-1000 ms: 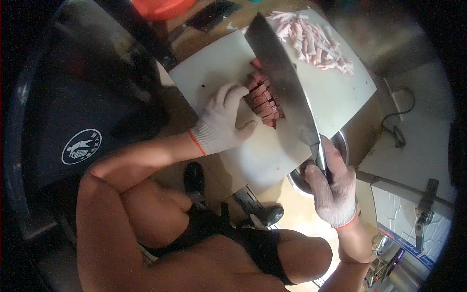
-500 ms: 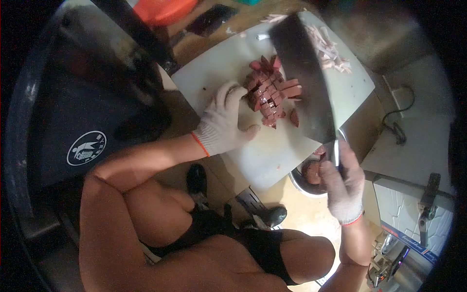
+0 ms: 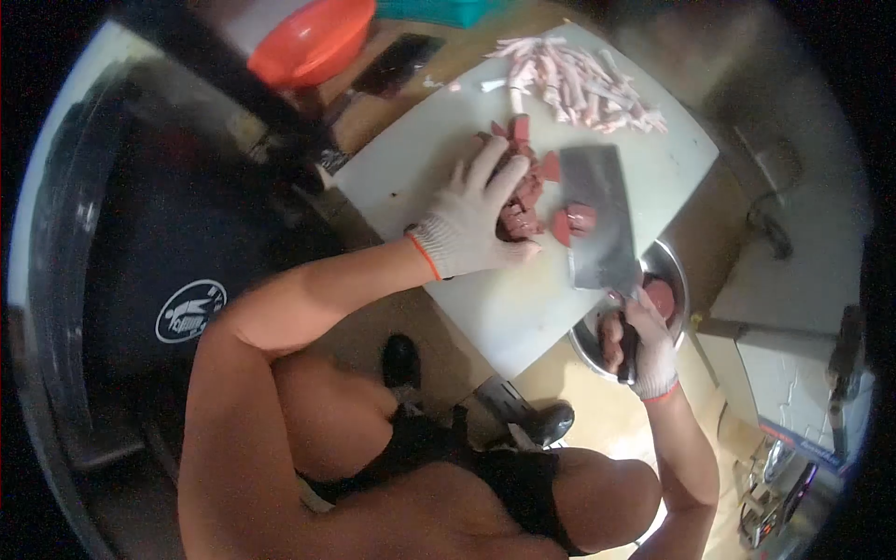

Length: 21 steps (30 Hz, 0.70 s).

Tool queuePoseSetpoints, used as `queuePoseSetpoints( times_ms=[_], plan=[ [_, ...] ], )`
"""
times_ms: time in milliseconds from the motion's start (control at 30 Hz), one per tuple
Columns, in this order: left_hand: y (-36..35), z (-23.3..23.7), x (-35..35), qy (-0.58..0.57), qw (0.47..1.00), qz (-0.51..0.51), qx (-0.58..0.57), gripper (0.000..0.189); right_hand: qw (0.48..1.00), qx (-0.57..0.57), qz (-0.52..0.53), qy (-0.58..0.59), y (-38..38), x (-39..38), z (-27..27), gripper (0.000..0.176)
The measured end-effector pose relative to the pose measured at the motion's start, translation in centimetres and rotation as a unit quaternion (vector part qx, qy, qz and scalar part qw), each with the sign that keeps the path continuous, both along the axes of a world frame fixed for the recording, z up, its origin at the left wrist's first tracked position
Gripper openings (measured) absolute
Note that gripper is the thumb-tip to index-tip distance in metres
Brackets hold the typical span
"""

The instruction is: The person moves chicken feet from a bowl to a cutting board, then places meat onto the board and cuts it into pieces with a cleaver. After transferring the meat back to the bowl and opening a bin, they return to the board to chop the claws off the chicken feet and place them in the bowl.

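My right hand, in a white knit glove, is closed round the handle of a cleaver. The broad blade lies nearly flat over the white cutting board, with a few reddish meat pieces on its face. My left hand, gloved too, is cupped with its fingers apart against a pile of diced, dark pink meat. Its fingers hide part of that pile. Pale, thin strips are heaped at the board's far end.
Below the board's right edge is a metal bowl with larger meat pieces inside. A red-orange basin and a teal container stand beyond the board. A large black bin is on the left.
The cleaver has come down from a raised position to lie flatter, and meat pieces now rest on its blade. My left hand has moved right and onto the diced meat.
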<state>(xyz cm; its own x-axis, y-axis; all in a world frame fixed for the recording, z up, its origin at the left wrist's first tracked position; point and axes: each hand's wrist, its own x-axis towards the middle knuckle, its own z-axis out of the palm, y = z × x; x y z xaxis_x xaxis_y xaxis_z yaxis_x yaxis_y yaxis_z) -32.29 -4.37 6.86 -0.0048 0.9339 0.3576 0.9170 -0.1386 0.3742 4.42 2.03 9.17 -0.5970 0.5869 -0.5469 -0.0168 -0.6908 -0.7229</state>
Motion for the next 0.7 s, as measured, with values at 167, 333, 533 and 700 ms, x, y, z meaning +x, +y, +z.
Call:
queuePoseSetpoints(
  times_ms=[167,333,533,700],
  plan=[
    [2.4,-1.6,2.4,-0.063,0.992,0.057,0.092,0.097,0.996,-0.006,0.088,-0.017,-0.5,-4.2,1.5,0.016],
    [2.7,-1.6,4.1,-0.122,0.982,0.086,0.117,0.071,0.992,-0.069,0.090,0.049,-0.5,-5.0,0.8,0.016],
    [3.7,-1.5,7.2,-0.136,0.981,0.077,0.116,0.069,0.991,-0.080,0.074,0.074,-0.7,-1.4,0.5,0.020],
    [6.2,0.1,14.9,-0.133,0.978,0.005,0.159,0.073,0.998,-0.003,0.027,0.062,-0.8,6.2,0.9,0.020]
  ],
)
